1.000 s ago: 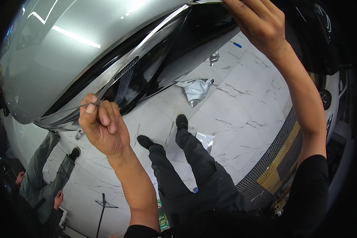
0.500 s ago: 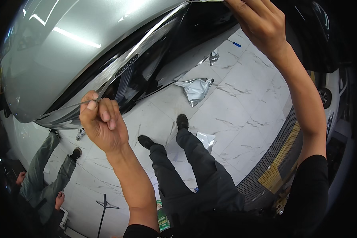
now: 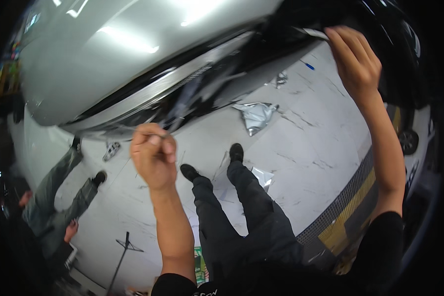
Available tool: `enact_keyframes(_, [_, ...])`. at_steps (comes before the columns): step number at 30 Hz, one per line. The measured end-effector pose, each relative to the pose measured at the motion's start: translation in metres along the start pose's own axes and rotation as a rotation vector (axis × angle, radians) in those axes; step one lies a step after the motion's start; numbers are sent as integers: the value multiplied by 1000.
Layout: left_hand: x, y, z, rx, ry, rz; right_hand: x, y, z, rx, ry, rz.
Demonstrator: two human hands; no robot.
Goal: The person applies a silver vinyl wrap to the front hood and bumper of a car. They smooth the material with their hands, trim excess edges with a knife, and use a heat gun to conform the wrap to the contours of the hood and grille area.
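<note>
A thin grey strip [image 3: 173, 125], blurred, runs up and to the right from the left hand [image 3: 155, 157], left of the frame's centre; that hand's thumb and forefinger are pinched closed on it, the other fingers curled in; in the upper right, the fingertips of the right hand [image 3: 355, 61] are closed on the end of a pale strip [image 3: 314, 33]; whether both strips are one piece, one cannot tell; behind them, the silver car body [image 3: 148, 74] fills the upper left, edged by dark trim; right of centre, a crumpled silver sheet [image 3: 256, 117] lies on the marbled floor [image 3: 306, 143], a blue-handled tool [image 3: 308, 65] above and to the right of it; a flat silvery sheet [image 3: 262, 178] lies below; at lower left is a co-worker in grey trousers [image 3: 52, 192], near a black stand [image 3: 127, 242].
</note>
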State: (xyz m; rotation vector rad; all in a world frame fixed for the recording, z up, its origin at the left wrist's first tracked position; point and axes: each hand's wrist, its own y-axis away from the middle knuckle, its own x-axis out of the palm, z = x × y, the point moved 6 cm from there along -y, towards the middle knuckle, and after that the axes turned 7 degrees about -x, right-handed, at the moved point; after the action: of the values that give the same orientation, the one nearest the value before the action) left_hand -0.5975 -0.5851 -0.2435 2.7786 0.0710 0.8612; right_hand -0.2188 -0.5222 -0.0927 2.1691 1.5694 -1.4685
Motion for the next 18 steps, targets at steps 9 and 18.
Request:
enact_keyframes(9, [-128, 134, -60, -180, -132, -311, -92, 86, 90, 595, -462, 338])
enact_keyframes(18, [-210, 130, -134, -249, -255, -282, -163, 42, 232, 882, -682, 462])
